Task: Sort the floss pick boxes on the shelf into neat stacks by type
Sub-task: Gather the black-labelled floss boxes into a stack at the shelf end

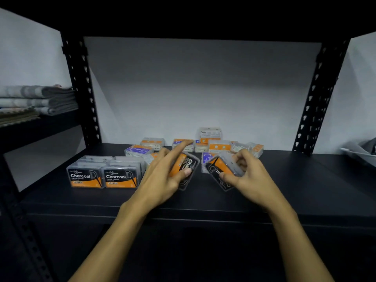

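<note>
On the black shelf (305,180), two neat stacks of black-and-orange Charcoal floss pick boxes (103,176) stand side by side at the left. My left hand (162,178) grips another Charcoal box (188,161), tilted, just right of those stacks. A second Charcoal box (218,169) is held tilted in my right hand (250,176), with a clear box pressed against it. Behind both hands lies a loose heap of purple Smooth boxes (138,150) and orange-and-white boxes (219,146), some lying flat, one standing upright at the back.
Perforated black uprights (81,88) frame the shelf on both sides, and a dark shelf board runs overhead. Folded grey towels (36,98) lie on the neighbouring shelf at the left. A white tray edge (358,153) shows at the far right.
</note>
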### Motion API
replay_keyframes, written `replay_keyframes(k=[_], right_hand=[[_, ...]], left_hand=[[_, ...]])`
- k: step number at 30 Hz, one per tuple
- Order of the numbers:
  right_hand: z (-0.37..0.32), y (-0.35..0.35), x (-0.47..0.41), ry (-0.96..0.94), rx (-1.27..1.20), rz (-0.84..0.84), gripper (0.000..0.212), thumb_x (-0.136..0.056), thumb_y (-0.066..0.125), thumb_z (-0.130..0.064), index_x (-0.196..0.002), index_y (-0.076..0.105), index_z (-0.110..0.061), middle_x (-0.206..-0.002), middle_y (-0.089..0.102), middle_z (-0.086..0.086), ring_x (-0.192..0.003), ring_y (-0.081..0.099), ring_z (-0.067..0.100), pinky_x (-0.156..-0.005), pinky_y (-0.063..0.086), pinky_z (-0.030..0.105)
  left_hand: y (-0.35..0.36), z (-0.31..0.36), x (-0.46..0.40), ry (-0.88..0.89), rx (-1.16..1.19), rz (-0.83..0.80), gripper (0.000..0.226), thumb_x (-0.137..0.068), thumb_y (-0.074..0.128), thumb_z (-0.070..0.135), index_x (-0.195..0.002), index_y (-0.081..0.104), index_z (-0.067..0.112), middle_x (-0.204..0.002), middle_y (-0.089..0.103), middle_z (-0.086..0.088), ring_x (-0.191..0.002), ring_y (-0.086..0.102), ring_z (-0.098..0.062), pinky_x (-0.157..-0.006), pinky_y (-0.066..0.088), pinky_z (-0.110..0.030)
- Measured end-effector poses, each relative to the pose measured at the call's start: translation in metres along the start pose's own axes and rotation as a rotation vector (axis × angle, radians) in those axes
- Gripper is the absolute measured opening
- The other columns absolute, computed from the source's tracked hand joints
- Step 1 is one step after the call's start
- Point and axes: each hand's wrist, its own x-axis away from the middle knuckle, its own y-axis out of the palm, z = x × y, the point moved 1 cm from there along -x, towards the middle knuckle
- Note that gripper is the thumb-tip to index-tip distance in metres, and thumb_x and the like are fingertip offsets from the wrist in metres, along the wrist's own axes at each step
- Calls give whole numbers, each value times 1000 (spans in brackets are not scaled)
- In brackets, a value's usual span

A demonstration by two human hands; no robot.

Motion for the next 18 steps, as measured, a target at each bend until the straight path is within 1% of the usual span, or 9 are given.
replay_keyframes(k=[2, 5, 8, 10, 11, 13, 14, 16, 18], right_hand=[[0, 3, 1, -22, -105, 24, 38, -79, 80, -19, -102, 50, -29, -97, 66, -6, -93, 66, 13, -83, 57, 43], [1, 8, 4, -50, -176, -2, 56, -83, 77, -18, -122, 48, -45, -110, 64, -11, -99, 68, 12, -87, 59, 41], [3, 10, 4, -67, -193, -17, 64, -85, 75, -20, -132, 46, -51, -120, 61, -18, -111, 64, 11, -92, 57, 42], [5, 10, 3, -71, -190, -7, 62, -85, 75, -19, -132, 49, -50, -117, 64, -17, -110, 64, 10, -93, 57, 42], [5, 10, 3, -75, -188, -1, 62, -85, 74, -17, -132, 50, -49, -115, 66, -15, -108, 65, 10, -93, 57, 43], [5, 9, 4, -78, -200, 3, 67, -86, 74, -14, -135, 49, -51, -115, 68, -14, -108, 67, 9, -97, 55, 42], [4, 8, 5, -82, -210, -6, 72, -86, 74, -13, -138, 45, -54, -117, 68, -16, -110, 66, 7, -100, 52, 39], [2, 8, 5, -102, -224, -44, 80, -89, 72, -13, -143, 36, -58, -127, 60, -27, -121, 60, 2, -107, 45, 33], [1, 9, 4, -128, -238, -76, 76, -90, 70, -10, -144, 39, -55, -134, 54, -34, -128, 51, -6, -111, 42, 32]], left_hand=[[-4, -1, 3, -18, 61, 83, 62, -89, 70, 39, -139, 38, 58, -105, 49, 10, -94, 53, 2, -84, 41, -14], [-5, -1, 6, -86, 251, 176, 50, -77, 83, 42, -118, 55, 43, -111, 63, 16, -96, 66, -6, -84, 56, -37], [-8, 3, 5, -135, 339, 255, 52, -68, 90, 34, -104, 53, 33, -105, 63, 28, -85, 69, -6, -77, 58, -40], [-12, 7, 5, -110, 355, 246, 56, -70, 90, 27, -108, 50, 34, -101, 62, 20, -82, 68, -9, -71, 59, -37], [-15, 8, 5, -86, 374, 212, 60, -73, 88, 22, -115, 48, 36, -100, 61, 15, -81, 66, -9, -71, 58, -30], [-20, 7, 4, -53, 373, 123, 72, -78, 84, 19, -133, 45, 45, -109, 58, 7, -92, 62, -7, -83, 52, -20], [-22, 5, 2, -48, 344, 92, 72, -79, 83, 23, -136, 45, 48, -118, 57, 5, -103, 59, -5, -94, 50, -23], [-22, 0, 0, -51, 350, 91, 55, -81, 80, 30, -128, 57, 45, -125, 58, 5, -115, 58, -8, -102, 49, -35], [-21, -3, 0, -85, 427, 131, 37, -82, 80, 25, -115, 65, 35, -121, 63, 5, -109, 63, -10, -92, 54, -30]])
